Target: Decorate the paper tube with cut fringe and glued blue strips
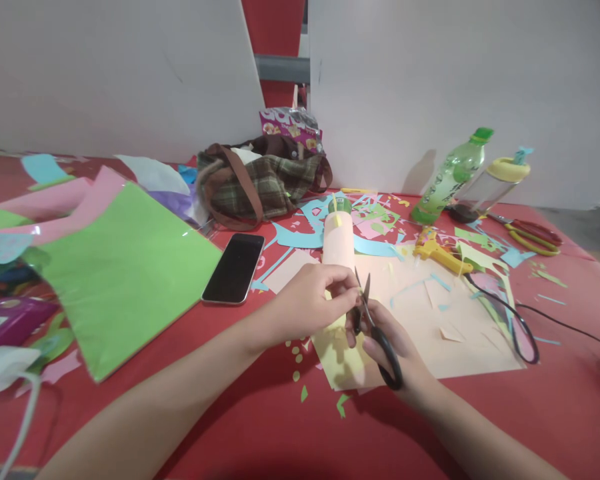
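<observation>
My left hand (313, 300) is closed in a pinch on a small piece of pale yellow paper (336, 326) at the middle of the red table (260, 413). My right hand (393, 347) grips black-handled scissors (377, 333), whose blades point up and meet the paper right beside my left fingertips. Below both hands lies a yellow sheet (343, 363) on top of a larger peach sheet (430, 313). Small yellow-green cuttings (297, 360) are scattered on the table under my left wrist.
A black phone (234, 267) lies left of my hands, beside a green paper stack (125, 273). A paper-wrapped tube (338, 239), a plaid bag (260, 181), a yellow glue gun (437, 253) with black cord, two bottles (453, 175) and red-yellow scissors (530, 235) stand beyond.
</observation>
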A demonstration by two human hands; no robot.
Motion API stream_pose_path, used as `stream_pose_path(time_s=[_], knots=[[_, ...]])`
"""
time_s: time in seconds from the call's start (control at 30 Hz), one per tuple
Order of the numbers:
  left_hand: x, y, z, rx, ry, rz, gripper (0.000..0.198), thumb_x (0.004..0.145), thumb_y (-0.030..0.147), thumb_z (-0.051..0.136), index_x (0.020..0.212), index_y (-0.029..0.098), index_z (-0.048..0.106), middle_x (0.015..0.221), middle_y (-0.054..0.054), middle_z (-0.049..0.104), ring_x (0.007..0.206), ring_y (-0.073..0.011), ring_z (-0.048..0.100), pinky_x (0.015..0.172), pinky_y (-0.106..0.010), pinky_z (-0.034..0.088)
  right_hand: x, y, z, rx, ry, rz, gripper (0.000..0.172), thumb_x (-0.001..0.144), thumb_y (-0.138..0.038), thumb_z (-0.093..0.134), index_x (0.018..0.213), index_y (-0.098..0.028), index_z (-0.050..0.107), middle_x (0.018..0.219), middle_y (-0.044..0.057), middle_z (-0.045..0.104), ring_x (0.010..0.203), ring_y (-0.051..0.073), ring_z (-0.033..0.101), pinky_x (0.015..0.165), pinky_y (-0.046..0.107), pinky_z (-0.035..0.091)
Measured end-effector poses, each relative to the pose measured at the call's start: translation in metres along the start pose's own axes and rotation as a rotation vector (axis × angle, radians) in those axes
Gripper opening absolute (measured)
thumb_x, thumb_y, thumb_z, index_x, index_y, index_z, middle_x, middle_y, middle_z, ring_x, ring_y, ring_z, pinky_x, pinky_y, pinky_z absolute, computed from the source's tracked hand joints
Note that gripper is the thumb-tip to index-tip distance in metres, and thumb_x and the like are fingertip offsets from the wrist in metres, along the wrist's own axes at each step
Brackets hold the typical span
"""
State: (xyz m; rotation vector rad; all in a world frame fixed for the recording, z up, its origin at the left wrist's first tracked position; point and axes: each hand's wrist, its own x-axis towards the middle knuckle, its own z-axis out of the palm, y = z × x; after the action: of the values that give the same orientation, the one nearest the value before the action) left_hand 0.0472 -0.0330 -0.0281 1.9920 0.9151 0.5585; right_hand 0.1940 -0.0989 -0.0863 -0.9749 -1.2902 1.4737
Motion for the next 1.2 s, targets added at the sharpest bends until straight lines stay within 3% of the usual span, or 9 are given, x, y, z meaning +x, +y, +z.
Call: stream_pose_path(time_s=[0.83, 1.2], knots=[[-0.001, 0.000, 0.004, 0.022, 0.046, -0.004, 0.018, 0.075, 0.022, 0.040, 0.068, 0.016, 0.054, 0.065, 0.002, 0.058, 0.063, -0.0100, 0.051, 0.059, -0.020, 0.037, -0.001, -0.001, 0.001, 0.000, 0.011, 0.000, 0.027, 0.074, -0.038, 0.051, 0.096, -0.022, 0.043, 0.077, 0.001, 0.043, 0.066, 0.013, 0.041, 0.060, 0.027, 0.036], [-0.002, 0.003, -0.008, 0.042, -0.051, -0.026, 0.014, 0.072, 0.018, 0.039, 0.065, 0.016, 0.052, 0.063, 0.003, 0.055, 0.062, -0.0099, 0.048, 0.057, -0.019, 0.036, -0.002, -0.001, 0.002, 0.051, 0.007, 0.073, 0.033, 0.070, -0.038, 0.056, 0.096, -0.022, 0.043, 0.076, 0.000, 0.044, 0.062, 0.011, 0.041, 0.060, 0.026, 0.035]])
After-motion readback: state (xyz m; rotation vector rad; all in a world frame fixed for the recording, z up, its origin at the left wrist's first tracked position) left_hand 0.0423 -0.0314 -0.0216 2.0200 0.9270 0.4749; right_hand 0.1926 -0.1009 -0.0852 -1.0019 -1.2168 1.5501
